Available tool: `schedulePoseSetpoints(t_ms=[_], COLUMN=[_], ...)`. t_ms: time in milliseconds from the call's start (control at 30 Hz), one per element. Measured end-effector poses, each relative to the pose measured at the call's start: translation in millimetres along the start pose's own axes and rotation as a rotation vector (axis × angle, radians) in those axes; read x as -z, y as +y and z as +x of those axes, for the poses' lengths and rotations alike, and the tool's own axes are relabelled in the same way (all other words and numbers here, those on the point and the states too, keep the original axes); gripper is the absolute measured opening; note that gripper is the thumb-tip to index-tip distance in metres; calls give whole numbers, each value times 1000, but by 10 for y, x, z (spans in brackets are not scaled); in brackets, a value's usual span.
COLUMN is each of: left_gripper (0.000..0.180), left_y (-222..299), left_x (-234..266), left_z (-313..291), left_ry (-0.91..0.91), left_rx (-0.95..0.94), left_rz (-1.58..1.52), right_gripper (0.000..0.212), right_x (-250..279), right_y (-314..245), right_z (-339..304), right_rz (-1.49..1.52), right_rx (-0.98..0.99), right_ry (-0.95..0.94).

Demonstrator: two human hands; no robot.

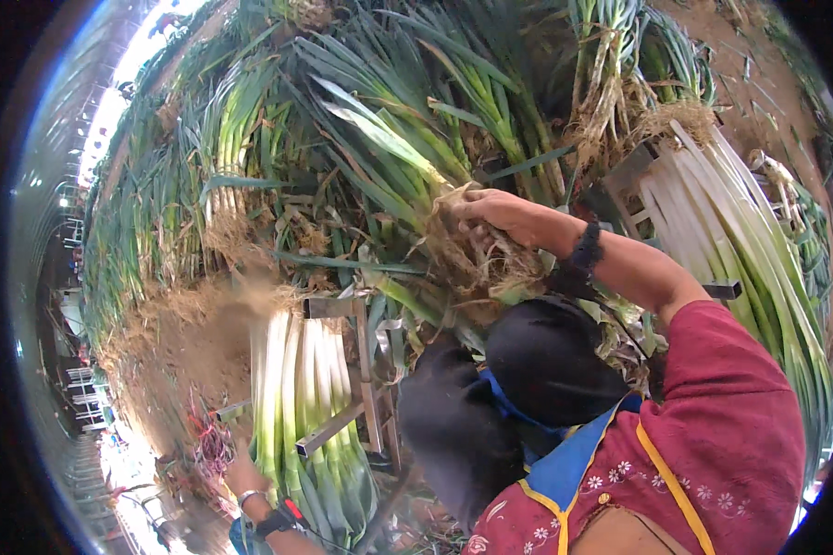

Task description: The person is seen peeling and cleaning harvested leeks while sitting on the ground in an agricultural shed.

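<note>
A: What occupies the far left?
B: Rooted leeks (153, 231), massed above brown soil (180, 347). Lower, a pink-purple bundle of strings (215, 446) adjoins the left hand (242, 474); its fingers are indistinct, so whether it grips anything cannot be told.
A: The first holder?
B: An open metal rack (367, 370), containing pale trimmed leeks (292, 388) side by side, white ends toward the top, green leaves toward the lower edge.
A: The centre?
B: The right hand (500, 217), fingers curled closed around the root end of a leek clump (424, 166), beyond the dark-covered knees (546, 361).
A: And the right?
B: A second metal rack (627, 166), bearing white-stemmed leeks (731, 213), likewise aligned.
</note>
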State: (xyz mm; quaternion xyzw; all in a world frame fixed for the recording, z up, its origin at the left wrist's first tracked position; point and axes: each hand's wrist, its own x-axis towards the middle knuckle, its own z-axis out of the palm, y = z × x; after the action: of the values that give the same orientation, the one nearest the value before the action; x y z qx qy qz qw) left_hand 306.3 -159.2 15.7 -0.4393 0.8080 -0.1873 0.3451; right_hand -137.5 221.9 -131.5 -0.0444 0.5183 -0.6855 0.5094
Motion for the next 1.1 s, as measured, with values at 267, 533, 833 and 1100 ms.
schedulePoseSetpoints(t_ms=[267, 533, 833, 1100], left_gripper=[36, 35, 30, 38], left_y=[2271, 3639, 3735, 3794], left_x=[1767, 2109, 2189, 2285], left_z=[-673, -676, -647, -802], left_ry=[181, -1282, -979, -359], left_rx=[-766, -491, -741, -1034], left_rz=[-1580, -2541, -2478, -2407], right_gripper=[18, 23, 43, 54], right_x=[-193, -392, 114, -77], right_y=[-233, -92, 212, 17], right_z=[-1407, -2108, -1865, -1303], right_rz=[47, 218, -347, -599], right_rx=[83, 80, 173, 569], right_ry=[-146, -256, -319, 24])
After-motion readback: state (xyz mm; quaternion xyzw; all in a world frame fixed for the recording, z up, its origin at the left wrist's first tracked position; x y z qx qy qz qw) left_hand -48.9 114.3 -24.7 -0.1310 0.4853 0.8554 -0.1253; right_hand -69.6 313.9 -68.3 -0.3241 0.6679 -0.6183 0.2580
